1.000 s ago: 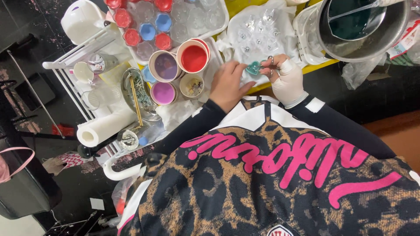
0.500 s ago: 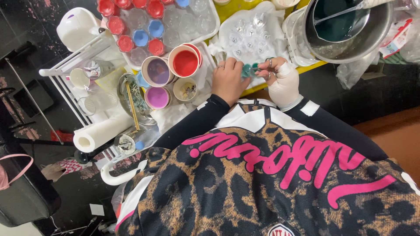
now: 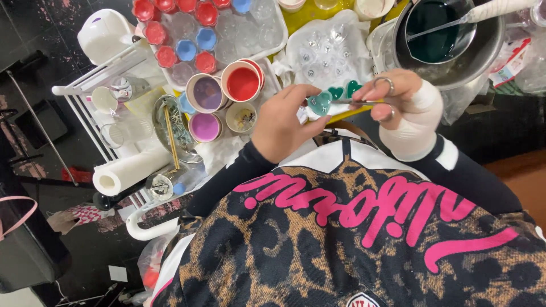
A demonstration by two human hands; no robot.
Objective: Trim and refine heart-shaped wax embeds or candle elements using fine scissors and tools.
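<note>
The big metal pot [image 3: 480, 54] sits at the upper right of the frame, with dark green liquid in it. The clear tray [image 3: 267, 54] of red and blue cups is at the top middle. Just below the tray, my left hand [image 3: 284, 122] pinches a little teal heart [image 3: 320, 102] in the middle of the frame. My right hand [image 3: 398, 99], wrapped in white, grips thin metal tweezers [image 3: 355, 102], and their tip touches the heart. I think I am fixing something tiny in the heart, so my next move needs a slow, steady poke
</note>
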